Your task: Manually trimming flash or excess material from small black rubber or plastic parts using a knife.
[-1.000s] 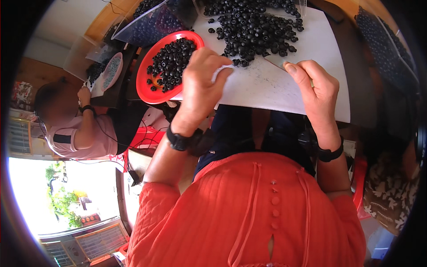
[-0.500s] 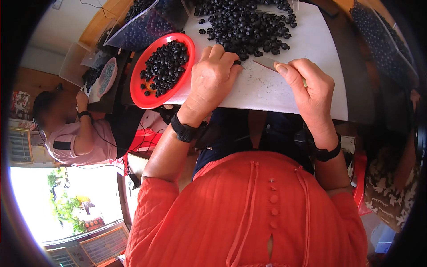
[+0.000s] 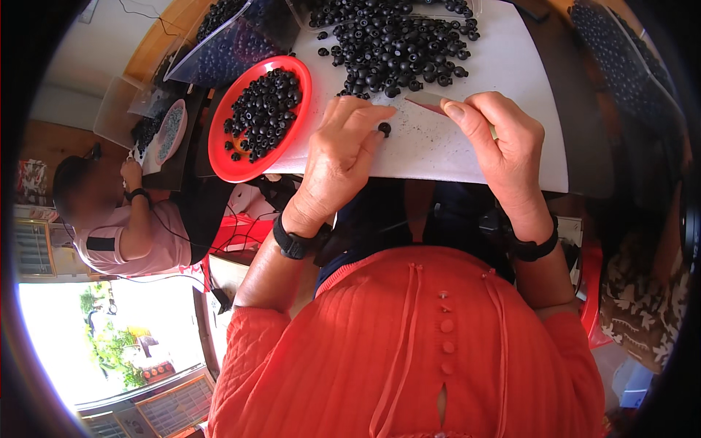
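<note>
The left hand (image 3: 339,157) rests palm-down on the white sheet (image 3: 511,146) that covers the bench. Its fingers (image 3: 365,120) are extended and held close together, clamped on nothing; the fingertips lie just beside a single small black round part (image 3: 384,129), which sits on the sheet at 3 o'clock from them. Whether a fingertip touches the part cannot be told.

The right hand (image 3: 504,146) is at 3 o'clock from the left hand, well apart from it. Its fingers are curled together, and the thumb and forefinger pinch a thin flat grey blade (image 3: 432,101) that projects toward 10 o'clock, its free end near the loose part.

At 12 o'clock from both hands lies a heap of black round parts (image 3: 394,44), spread over the sheet. A red round dish (image 3: 226,157) stands at 10 o'clock from the left hand, overlapping the sheet's left edge, and carries more of the same black parts (image 3: 263,109). A clear plastic tray (image 3: 219,51) holding further parts lies beyond the dish at 11 o'clock.

Each wrist wears a black band (image 3: 296,244). A second person in a pink shirt (image 3: 139,244) sits at 9 o'clock, with a hand at a small round dish (image 3: 171,131).
</note>
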A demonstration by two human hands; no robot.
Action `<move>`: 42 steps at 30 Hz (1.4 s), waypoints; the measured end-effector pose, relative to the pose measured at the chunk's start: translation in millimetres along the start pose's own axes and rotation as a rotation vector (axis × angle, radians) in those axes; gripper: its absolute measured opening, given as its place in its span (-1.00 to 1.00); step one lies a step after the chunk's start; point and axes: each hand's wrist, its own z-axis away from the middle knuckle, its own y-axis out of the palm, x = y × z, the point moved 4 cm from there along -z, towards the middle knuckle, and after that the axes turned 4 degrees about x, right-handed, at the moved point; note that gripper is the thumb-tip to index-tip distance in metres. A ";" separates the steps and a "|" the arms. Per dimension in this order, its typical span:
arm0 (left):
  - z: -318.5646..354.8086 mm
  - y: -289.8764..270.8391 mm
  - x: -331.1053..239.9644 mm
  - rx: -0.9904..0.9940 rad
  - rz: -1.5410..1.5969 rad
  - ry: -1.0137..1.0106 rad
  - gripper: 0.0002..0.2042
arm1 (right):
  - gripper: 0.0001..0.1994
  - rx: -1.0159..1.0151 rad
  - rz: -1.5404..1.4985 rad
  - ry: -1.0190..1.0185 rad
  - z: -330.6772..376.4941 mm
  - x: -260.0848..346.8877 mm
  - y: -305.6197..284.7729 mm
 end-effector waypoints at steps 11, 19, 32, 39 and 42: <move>9.1 6.5 -4.6 -0.133 -0.125 -0.097 -0.89 | -0.71 0.001 0.071 -0.045 0.8 1.7 2.3; 1.8 8.4 -12.3 0.018 -0.330 0.002 -0.82 | -0.69 0.011 0.100 -0.036 1.3 -1.0 4.5; 0.5 12.5 4.4 0.028 0.605 -0.416 -0.77 | -0.70 0.061 0.127 -0.027 1.0 2.2 5.7; 2.8 26.4 8.4 -0.095 1.116 -0.491 -0.80 | -0.68 0.085 0.149 -0.031 0.2 1.8 7.6; 1.4 28.2 7.0 -0.114 1.209 -0.484 -0.79 | -0.67 0.075 0.141 -0.008 0.5 0.7 6.0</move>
